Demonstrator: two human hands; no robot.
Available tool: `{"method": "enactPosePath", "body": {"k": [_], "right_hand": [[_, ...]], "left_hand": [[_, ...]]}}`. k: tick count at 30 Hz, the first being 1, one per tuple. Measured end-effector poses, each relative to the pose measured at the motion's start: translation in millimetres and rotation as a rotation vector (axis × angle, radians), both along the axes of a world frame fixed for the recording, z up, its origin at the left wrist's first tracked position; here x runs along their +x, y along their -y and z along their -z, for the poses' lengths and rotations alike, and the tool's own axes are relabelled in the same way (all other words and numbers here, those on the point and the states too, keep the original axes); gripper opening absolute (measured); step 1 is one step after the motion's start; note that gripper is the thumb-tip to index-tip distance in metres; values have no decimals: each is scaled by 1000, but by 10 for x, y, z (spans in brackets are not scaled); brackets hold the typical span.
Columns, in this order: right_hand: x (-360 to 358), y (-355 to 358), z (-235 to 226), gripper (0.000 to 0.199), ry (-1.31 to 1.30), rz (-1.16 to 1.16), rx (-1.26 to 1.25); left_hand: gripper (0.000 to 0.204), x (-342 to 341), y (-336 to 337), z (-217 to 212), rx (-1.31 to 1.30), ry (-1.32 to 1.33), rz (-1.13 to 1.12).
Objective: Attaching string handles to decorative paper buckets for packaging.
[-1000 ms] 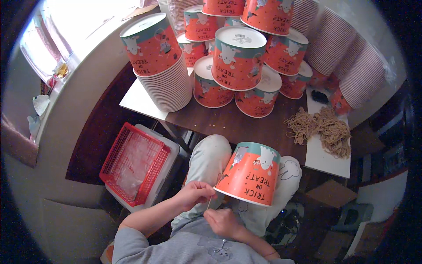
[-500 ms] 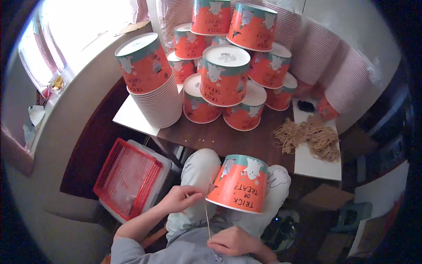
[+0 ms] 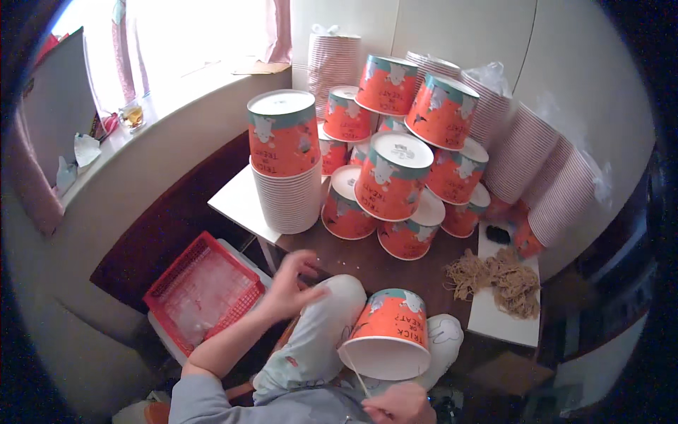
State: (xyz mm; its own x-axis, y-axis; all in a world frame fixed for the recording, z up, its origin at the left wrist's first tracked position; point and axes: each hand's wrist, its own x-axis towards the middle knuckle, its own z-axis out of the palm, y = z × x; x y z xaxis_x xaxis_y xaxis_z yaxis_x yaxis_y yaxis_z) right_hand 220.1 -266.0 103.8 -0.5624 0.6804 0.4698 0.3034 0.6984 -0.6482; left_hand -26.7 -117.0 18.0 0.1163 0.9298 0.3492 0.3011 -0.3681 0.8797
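An orange paper bucket (image 3: 388, 318) with a green band and ghost figures lies tilted between my knees, its white-rimmed mouth turned toward me. From the left side of its rim a thin cord (image 3: 356, 371) runs taut to my right hand (image 3: 400, 404), whose fingers are closed on it near my lap. My left hand (image 3: 293, 286) is raised over my left knee, holding nothing, its fingers apart and slightly curled. It is clear of the bucket.
Upside-down orange buckets (image 3: 393, 177) are piled on the brown table (image 3: 353, 258). A nested stack (image 3: 288, 198) stands at its left, and wrapped stacks (image 3: 526, 152) line the wall. Tan cord bundles (image 3: 515, 286) lie at the right. A red basket (image 3: 205, 290) sits low at the left.
My left hand has left the bucket's rim and moved up and left, its fingers opening. The bucket has tipped so its mouth shows. My right hand still holds the cord. The view has shifted.
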Motion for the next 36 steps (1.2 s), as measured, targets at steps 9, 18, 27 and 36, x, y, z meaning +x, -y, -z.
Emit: {"method": "enactPosePath", "body": {"k": [9,18,27,36], "right_hand": [[215,-217,190,20,143,459,391],[383,-270,215,42,365,471,259],[435,-331,344,31,428,543,163],[412,-437,392,22,308,491,135]], "left_hand": [[108,-841,-1273,645,-9,-319,-675],[111,-888,-1997,788,44,-318,-642],[108,-634,-2324,693,-60,-352,-707],[100,-543,-2469,653,-104,-327,-721]]}}
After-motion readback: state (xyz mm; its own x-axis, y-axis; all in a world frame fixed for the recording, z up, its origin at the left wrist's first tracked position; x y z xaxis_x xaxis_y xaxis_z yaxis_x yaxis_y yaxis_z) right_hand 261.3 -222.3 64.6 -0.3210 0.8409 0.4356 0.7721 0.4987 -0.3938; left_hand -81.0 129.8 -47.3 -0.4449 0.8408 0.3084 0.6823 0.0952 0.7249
